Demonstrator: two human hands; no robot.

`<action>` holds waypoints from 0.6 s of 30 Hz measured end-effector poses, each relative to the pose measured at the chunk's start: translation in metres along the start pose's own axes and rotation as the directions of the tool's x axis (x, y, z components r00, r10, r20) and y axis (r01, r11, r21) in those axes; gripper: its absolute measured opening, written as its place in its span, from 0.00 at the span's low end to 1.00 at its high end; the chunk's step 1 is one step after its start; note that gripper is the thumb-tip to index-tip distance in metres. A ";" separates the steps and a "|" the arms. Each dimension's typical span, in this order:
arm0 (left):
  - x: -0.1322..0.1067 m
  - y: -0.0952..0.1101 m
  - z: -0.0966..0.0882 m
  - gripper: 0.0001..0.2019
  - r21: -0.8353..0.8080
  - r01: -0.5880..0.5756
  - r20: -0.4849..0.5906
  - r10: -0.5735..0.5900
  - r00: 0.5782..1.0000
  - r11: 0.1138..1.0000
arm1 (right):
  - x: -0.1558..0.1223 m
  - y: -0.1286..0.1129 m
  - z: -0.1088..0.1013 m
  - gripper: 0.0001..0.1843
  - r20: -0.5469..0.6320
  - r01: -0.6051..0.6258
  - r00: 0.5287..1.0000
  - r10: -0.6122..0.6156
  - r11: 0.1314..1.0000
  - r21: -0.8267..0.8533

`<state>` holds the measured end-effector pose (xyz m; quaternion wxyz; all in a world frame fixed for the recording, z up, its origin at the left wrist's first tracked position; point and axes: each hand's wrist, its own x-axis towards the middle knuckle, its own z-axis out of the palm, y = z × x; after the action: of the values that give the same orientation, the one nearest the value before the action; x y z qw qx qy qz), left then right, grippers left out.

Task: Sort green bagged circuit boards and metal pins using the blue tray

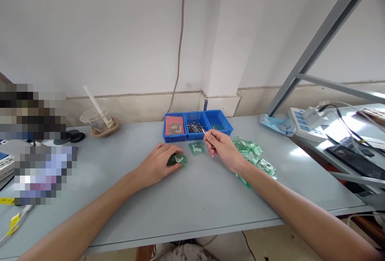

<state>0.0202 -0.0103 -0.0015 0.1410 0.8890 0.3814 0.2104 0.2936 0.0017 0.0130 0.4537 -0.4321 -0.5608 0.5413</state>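
Observation:
My left hand (161,160) is curled round a small green plastic bag (180,160) with light-coloured parts in it, resting on the table. My right hand (218,144) is in front of the blue bins, thumb and fingers pinched on a thin metal piece (203,130), too small to tell its exact kind. Behind it the middle blue bin (196,136) holds many small metal screw-like parts (195,127). A second green bag (197,147) with parts inside lies flat between my hands. Under and beside my right forearm spreads a heap of green bags (255,154).
The left blue bin (175,138) contains a pink card, the right one (218,116) something greenish. A lidded cup (98,120) with a straw stands back left. To the right are a blue-white packet (278,124), a power strip (300,122) and a grey metal frame (313,56).

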 end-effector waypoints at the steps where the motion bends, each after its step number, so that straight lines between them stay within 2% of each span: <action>1: 0.000 0.000 0.001 0.10 0.006 -0.004 -0.012 0.004 1.000 1.000 | 0.001 0.001 0.000 0.22 -0.011 0.003 1.000 -0.003 1.000 -0.002; 7: -0.001 0.005 0.003 0.06 0.070 -0.012 -0.049 0.015 0.999 0.997 | 0.005 0.005 -0.004 0.21 -0.116 0.039 0.992 -0.044 0.999 -0.037; 14: -0.001 0.008 0.005 0.04 0.084 -0.066 -0.080 0.073 0.994 0.994 | 0.007 0.008 -0.005 0.23 -0.154 0.058 0.986 -0.061 0.998 -0.020; 16: -0.002 0.008 0.005 0.05 0.084 -0.060 -0.088 0.068 0.994 0.995 | 0.006 0.005 -0.004 0.24 -0.137 0.083 0.986 -0.091 0.994 -0.065; 18: -0.002 0.008 0.006 0.05 0.084 -0.056 -0.095 0.064 0.993 0.995 | 0.003 0.002 -0.003 0.24 -0.109 0.140 0.981 -0.162 0.973 -0.185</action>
<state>0.0268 -0.0173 -0.0038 0.0798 0.8938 0.3690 0.2419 0.2954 0.0055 0.0107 0.4873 -0.4592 -0.6086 0.4258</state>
